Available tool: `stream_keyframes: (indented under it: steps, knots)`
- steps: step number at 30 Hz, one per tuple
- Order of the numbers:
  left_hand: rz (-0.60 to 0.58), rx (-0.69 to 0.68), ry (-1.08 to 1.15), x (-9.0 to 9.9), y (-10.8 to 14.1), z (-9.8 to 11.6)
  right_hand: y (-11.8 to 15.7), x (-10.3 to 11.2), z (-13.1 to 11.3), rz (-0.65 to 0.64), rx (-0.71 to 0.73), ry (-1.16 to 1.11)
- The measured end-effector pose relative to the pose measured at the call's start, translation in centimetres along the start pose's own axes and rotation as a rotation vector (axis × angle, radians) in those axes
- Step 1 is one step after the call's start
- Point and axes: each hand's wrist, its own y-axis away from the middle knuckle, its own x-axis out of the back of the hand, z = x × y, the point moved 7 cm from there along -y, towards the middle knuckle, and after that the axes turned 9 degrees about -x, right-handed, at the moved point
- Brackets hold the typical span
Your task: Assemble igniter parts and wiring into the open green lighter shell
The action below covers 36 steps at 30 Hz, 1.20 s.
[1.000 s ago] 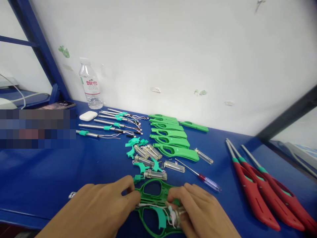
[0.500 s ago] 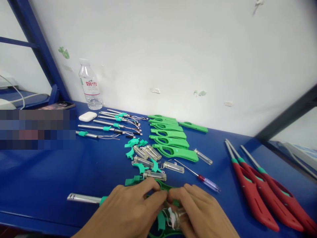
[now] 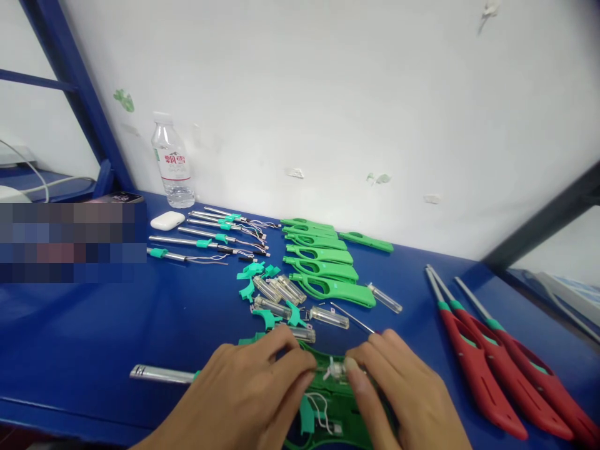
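Two green lighter shell halves (image 3: 335, 399) lie open at the front, between my hands. My right hand (image 3: 403, 390) has its thumb and fingers on a clear fuel tank (image 3: 338, 370), which lies at the upper half. My left hand (image 3: 248, 390) is closed in a pinch at the left side of the halves; its fingertips hide what they grip. In the lower half show a teal trigger (image 3: 307, 414) and thin white wires (image 3: 324, 406). A metal lighter tube (image 3: 162, 374) sticks out left from behind my left hand.
Beyond my hands lie several clear tanks (image 3: 329, 317), teal triggers (image 3: 267, 319), green shells (image 3: 335, 290) and wired metal tubes (image 3: 187, 242). A screwdriver (image 3: 354, 317) is partly covered. Red lighters (image 3: 482, 365) lie right. A water bottle (image 3: 173, 165) and white case (image 3: 167, 220) stand back left.
The clear tank has moved up from the lower shell half to the upper one. My right hand has shifted up and right, uncovering the wires and covering the screwdriver's handle.
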Motion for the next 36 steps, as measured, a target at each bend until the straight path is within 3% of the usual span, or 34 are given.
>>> stream_keyframes:
  steps: [6,36]
  knots:
    - [-0.018,0.006,0.031,-0.13,-0.08,-0.08,-0.23,-0.74,-0.02,-0.08,0.022,-0.034]
    - [0.044,-0.064,-0.03,-0.27,-0.18,0.52,-0.41,0.03,-0.96,-0.026,0.072,-0.028]
